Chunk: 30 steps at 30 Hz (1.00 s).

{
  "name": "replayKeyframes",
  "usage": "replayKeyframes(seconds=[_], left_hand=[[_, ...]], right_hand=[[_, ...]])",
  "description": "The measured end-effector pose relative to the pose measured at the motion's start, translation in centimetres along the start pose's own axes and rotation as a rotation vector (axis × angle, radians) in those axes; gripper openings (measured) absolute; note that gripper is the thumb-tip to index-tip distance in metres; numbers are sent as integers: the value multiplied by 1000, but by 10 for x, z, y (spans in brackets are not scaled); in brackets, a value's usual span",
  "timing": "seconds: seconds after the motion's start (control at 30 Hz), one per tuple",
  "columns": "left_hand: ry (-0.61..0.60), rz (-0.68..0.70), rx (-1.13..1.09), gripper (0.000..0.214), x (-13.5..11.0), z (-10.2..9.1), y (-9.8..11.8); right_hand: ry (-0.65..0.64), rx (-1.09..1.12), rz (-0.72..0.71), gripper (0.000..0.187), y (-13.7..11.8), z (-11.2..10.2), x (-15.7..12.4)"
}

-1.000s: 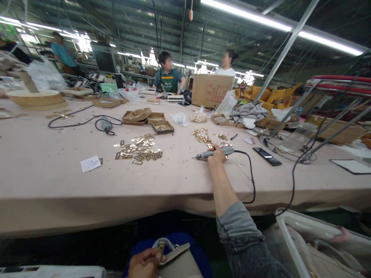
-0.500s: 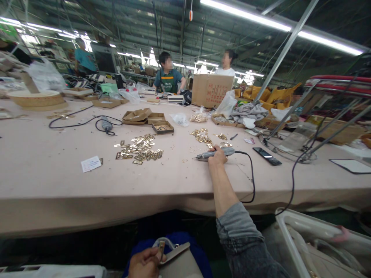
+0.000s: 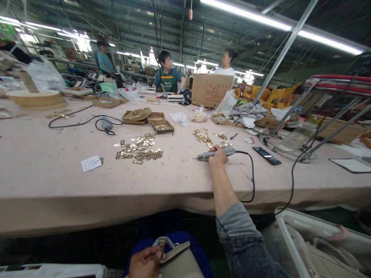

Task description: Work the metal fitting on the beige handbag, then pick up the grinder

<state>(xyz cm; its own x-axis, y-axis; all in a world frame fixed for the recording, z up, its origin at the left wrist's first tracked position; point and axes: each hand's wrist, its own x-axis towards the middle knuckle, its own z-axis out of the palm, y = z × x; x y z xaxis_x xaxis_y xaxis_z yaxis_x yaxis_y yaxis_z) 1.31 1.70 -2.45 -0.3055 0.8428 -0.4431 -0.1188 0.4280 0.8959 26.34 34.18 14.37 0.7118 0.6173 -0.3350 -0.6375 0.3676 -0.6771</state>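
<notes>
My right hand (image 3: 218,156) is wrapped round a grey electric screwdriver (image 3: 231,151) that lies on the table (image 3: 162,179), its bit pointing left and its black cord running off to the right. Low in view, my left hand (image 3: 145,263) pinches a gold metal fitting (image 3: 162,247) at the flap of a beige handbag (image 3: 184,264). The bag rests on my lap over blue cloth (image 3: 203,251). Left of the screwdriver tip spreads a pile of gold metal plates (image 3: 142,148). Beyond my right hand lie more gold pieces (image 3: 200,135).
A phone (image 3: 266,155) and a metal stand (image 3: 282,123) are at right. A small open box (image 3: 162,127) of parts, a second grey tool (image 3: 106,124) with cord and a white paper label (image 3: 91,163) lie leftward. A white bin (image 3: 290,231) holds bags. Several people stand across the table.
Both my hands, the screwdriver and the handbag stay where they were. In the far left background, a person in a blue-green shirt has moved to the right.
</notes>
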Motion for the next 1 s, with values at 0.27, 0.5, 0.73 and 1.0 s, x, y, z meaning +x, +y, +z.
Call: replayKeyframes(seconds=[0.27,0.5,0.73,1.0], left_hand=[[-17,-10,-35,50,-2,-1,5],[-7,1,-55,43,-1,1,0],[-7,-8,-61,47,8,2,-17],[-1,-7,-59,34,9,0,-19]], right_hand=[[-3,-4,-10,29,4,-1,7],[-9,-19,-9,29,4,-2,9],[-14,-17,-17,30,3,-2,6],[-37,40,12,29,-5,-3,-6]])
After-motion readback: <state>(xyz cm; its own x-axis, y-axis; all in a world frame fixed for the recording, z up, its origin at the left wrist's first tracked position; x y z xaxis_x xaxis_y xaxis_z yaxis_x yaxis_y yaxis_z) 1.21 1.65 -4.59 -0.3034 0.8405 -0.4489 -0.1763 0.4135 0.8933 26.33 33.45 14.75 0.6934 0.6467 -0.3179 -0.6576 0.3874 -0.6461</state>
